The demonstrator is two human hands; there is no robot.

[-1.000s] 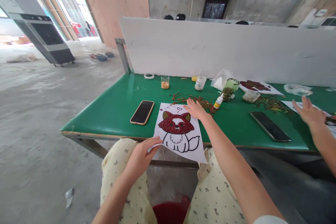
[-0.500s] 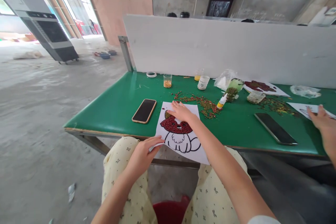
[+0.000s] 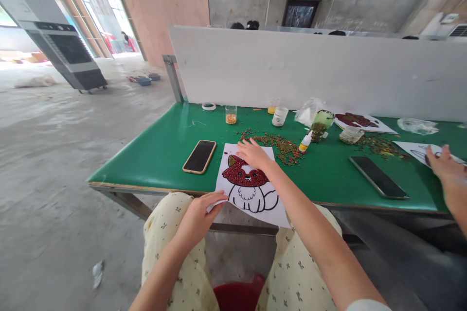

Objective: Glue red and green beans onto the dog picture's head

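Note:
A sheet of paper (image 3: 233, 223) with a cartoon fox drawing (image 3: 246, 178) hangs partly over the table's front edge. Dark red beans cover most of the fox's head, and one ear holds green ones; its body and tail are bare outline. My left hand (image 3: 202, 211) pinches the sheet's lower left edge between thumb and fingers. Across the upper part of the sheet lies my right hand (image 3: 253, 154), fingers stretched out, hiding the other ear. Loose red and green beans (image 3: 280, 143) are scattered just beyond the paper. A small glue bottle (image 3: 305, 142) stands to their right.
A phone (image 3: 199, 156) lies left of the sheet, another phone (image 3: 377, 177) to the right. Behind are a cup of yellow kernels (image 3: 231, 115), a white cup (image 3: 279, 116) and a green bottle (image 3: 323, 124). Another person's hand (image 3: 445, 165) rests at far right.
My right hand's fingers have shifted slightly up the sheet, showing more of the fox's green ear and forehead. My left hand keeps its hold. The camera view has tilted a little.

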